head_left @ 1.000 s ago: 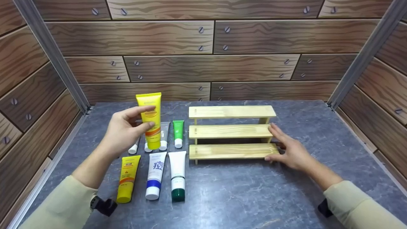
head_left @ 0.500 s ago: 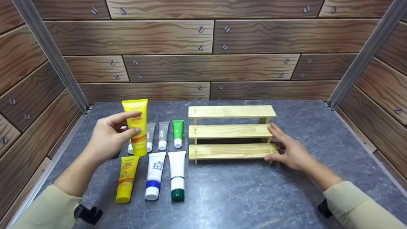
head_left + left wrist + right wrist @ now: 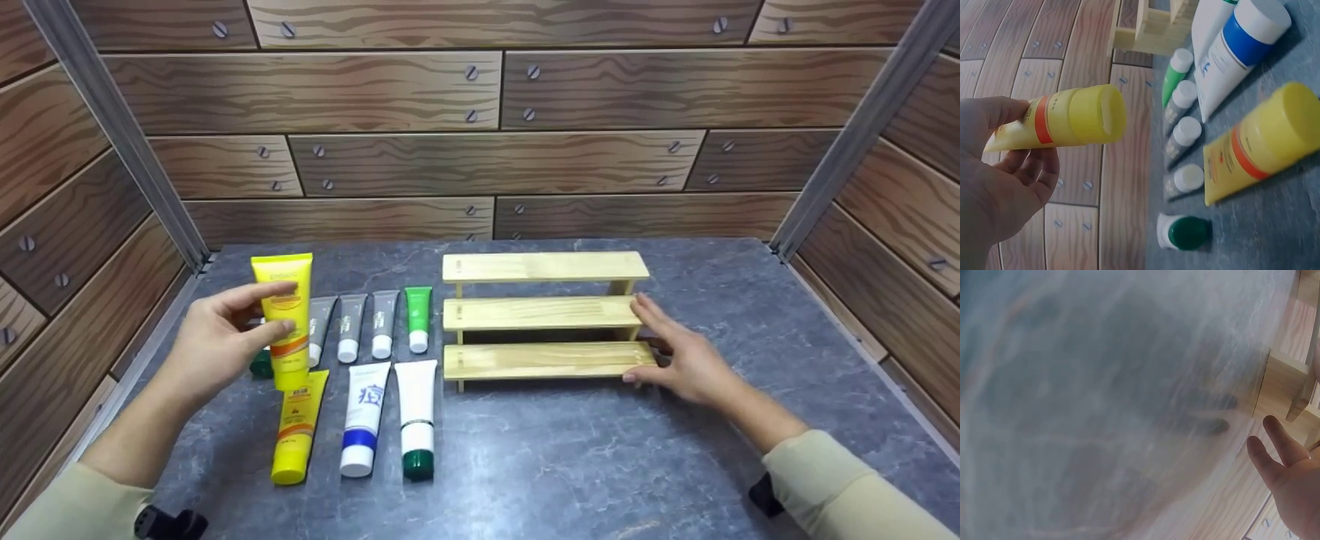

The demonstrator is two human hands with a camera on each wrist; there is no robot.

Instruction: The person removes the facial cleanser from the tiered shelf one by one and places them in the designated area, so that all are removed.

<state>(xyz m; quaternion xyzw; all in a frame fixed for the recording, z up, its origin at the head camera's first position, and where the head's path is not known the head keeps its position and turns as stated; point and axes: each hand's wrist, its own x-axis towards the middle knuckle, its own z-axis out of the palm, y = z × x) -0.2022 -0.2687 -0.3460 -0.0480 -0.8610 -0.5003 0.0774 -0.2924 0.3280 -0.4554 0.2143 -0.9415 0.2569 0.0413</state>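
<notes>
A yellow squeeze tube (image 3: 289, 307) stands nearly upright, cap down, in the air, pinched between thumb and fingers of my left hand (image 3: 217, 349). Its lower end overlaps a second yellow tube (image 3: 296, 435) lying on the table; in the left wrist view the held tube (image 3: 1072, 117) is apart from the others. My right hand (image 3: 686, 360) touches the right end of a three-tier wooden rack (image 3: 540, 311), thumb at the bottom shelf and fingers at the middle one. Two of its fingers look fairly straight in the right wrist view.
A white tube with blue band (image 3: 365, 420) and a white tube with green cap (image 3: 417, 420) lie in the front row. Behind are a green tube (image 3: 418, 319), several grey tubes (image 3: 384, 322) and a dark green cap (image 3: 262, 364), partly hidden. Wood-patterned walls (image 3: 495, 161) enclose the table.
My left hand has moved left and lower, toward me, with the yellow tube, uncovering the grey tubes and a green cap. My right hand stays at the rack.
</notes>
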